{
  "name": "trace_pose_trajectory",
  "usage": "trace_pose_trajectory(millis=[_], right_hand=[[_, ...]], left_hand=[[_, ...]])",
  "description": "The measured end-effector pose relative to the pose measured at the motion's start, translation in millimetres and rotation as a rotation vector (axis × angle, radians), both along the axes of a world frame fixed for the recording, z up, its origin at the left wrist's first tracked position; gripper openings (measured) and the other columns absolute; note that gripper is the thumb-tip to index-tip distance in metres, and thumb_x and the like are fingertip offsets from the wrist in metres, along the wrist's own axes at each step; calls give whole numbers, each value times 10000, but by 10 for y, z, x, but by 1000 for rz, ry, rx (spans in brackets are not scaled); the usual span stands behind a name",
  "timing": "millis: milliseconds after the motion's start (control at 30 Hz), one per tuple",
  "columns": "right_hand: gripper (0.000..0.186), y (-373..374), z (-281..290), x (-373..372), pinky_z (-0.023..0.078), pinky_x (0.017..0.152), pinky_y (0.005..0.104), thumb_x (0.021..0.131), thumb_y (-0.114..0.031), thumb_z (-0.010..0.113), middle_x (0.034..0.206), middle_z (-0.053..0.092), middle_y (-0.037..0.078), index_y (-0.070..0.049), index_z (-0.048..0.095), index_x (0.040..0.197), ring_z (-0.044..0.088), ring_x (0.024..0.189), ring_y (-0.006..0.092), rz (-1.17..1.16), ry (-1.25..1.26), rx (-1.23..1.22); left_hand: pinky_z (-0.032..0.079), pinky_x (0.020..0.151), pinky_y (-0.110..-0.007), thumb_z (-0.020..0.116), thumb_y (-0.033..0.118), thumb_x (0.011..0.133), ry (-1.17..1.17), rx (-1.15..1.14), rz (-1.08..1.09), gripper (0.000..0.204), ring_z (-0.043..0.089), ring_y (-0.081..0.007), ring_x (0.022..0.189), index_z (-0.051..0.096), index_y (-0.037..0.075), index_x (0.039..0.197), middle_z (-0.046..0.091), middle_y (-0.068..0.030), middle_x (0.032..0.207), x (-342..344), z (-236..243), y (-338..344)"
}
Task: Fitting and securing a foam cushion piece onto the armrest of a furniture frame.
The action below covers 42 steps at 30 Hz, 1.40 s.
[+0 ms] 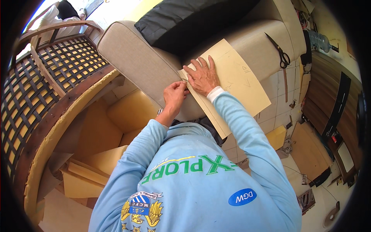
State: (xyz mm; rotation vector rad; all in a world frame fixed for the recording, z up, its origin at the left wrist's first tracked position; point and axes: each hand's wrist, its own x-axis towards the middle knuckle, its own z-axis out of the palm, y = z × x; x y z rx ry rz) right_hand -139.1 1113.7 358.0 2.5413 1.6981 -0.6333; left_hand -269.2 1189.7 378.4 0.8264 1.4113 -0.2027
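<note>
A stiff cream sheet [234,83] with hand-drawn marks lies slanted across the seat of a beige upholstered sofa [266,38]. My right hand [203,76] rests flat on its left part, fingers spread, holding nothing. Close beside it, my left hand [175,96] is closed in a pinch at the sheet's left edge. Something thin and small shows at those fingertips, too small to name. Black-handled scissors [284,58] lie on the sofa to the right of the sheet, blades pointing away from me.
Black fabric [185,23] drapes over the sofa at the back. To the left stands a wooden frame [54,106] with woven dark straps. Pieces of yellow foam [87,176] lie below it. A clear plastic bottle [319,40] is at the far right.
</note>
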Motion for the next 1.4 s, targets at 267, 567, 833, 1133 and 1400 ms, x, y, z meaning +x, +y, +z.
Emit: trace_pose_trajectory(millis=[267,567,833,1133,1400], right_hand=[[322,148,-106,66,249,1111,500,986,-392,507,1224,627,-4,-321,699,1234,482,1260,216,-17,115,-97],[346,178,-67,-40,200,1160,534,953,-362,541,1340,595,20,-312,685,1263,452,1331,260,-40,47,-110],[404,39,-186,-79,170,1191,544,921,-316,598,1391,562,11,-313,623,1324,437,1352,271,-23,-18,177],[430,-5,-259,-109,175,1201,531,902,-288,614,1399,559,-13,-312,615,1332,442,1354,259,-41,-63,314],[418,-1,-236,-105,166,1203,525,903,-306,614,1399,562,-14,-320,631,1320,438,1355,254,-65,-16,198]], left_hand=[[560,657,-261,664,239,890,31,282,-253,307,732,-145,715,740,-42,987,751,-96,817,-27,-97,166],[567,644,-267,689,252,868,91,282,-383,274,732,-135,685,755,-6,931,749,-84,773,2,-99,275],[565,608,-252,705,203,862,25,194,-346,210,711,-125,667,742,-2,891,734,-68,761,-60,-139,324],[562,596,-252,696,214,902,-108,160,-267,223,711,-128,694,716,-3,952,738,-59,823,-158,-197,286],[561,596,-247,701,267,940,-194,24,-314,262,704,-123,707,716,9,982,745,-62,900,-196,-170,385]])
